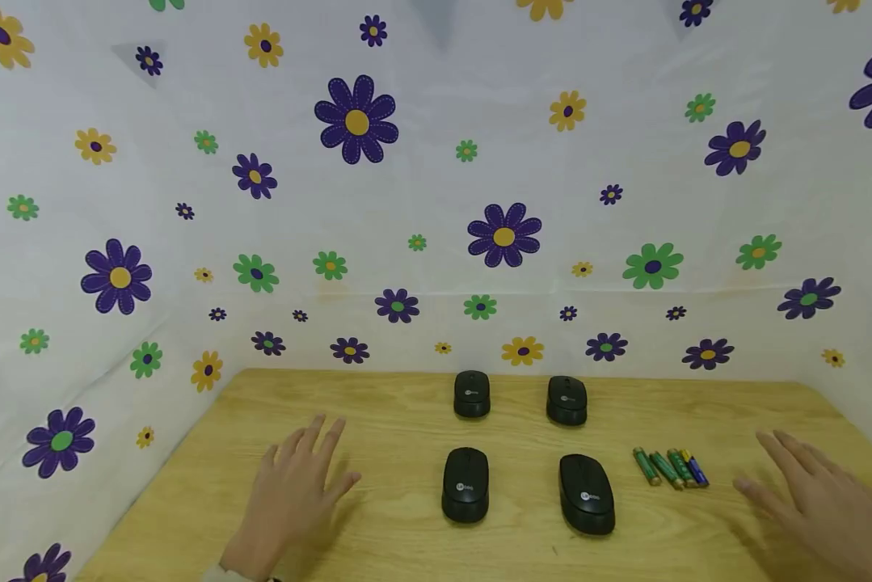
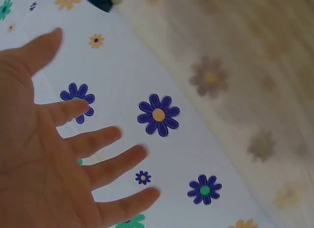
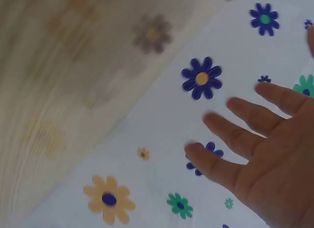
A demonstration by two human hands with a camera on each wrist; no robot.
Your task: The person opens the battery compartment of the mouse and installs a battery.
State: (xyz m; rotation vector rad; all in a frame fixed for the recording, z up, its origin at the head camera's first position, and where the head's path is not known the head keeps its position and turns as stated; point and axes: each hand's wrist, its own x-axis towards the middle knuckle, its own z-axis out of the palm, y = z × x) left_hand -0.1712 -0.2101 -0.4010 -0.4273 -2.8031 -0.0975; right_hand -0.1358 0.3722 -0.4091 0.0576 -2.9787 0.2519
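Note:
My left hand [image 1: 286, 493] hovers over the left part of the wooden table, fingers spread and nothing in it; the left wrist view shows its bare palm [image 2: 44, 159]. Nearest to it is a black computer mouse [image 1: 466, 485] at front centre. A second black mouse [image 1: 587, 493] lies to its right, slightly turned. Behind them sit two more, a back-left mouse [image 1: 472, 394] and a back-right mouse [image 1: 567, 400]. Over on the right, my right hand [image 1: 828, 505] is held with fingers extended and holds nothing. Close to its left lie several green batteries [image 1: 667, 469] and a blue-and-yellow one [image 1: 695, 469].
The wooden table [image 1: 377, 420] ends at a white flowered cloth [image 1: 421, 186] that hangs behind it and along both sides. The batteries lie side by side, right of the front-right mouse.

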